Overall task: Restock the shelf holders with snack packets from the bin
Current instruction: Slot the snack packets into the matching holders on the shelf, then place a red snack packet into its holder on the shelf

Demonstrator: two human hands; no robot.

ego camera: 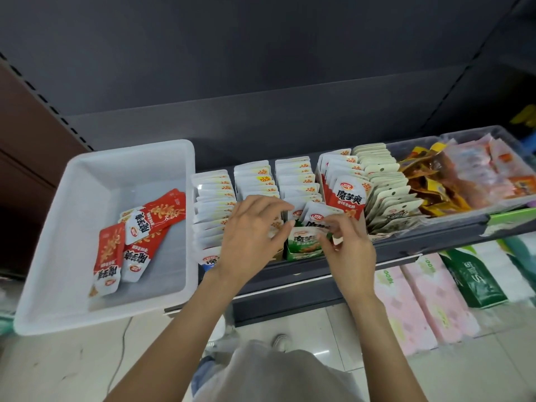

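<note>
Snack packet (314, 217) pinched by right hand (345, 245) over green holder (303, 250).

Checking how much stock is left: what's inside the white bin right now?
The white bin holds a few red-and-white snack packets, lying flat and overlapping toward its near right side; the rest of the floor is bare. Whether more packets lie beneath the overlapping ones cannot be seen.

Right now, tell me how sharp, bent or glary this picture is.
Head view: wide-angle bending curves the shelf edge and the white bin; the centre packets are readable, while the clear tub at right goes soft; the fingers of the right hand smear slightly; lighting is even, with mild sheen on the floor tiles.
</note>
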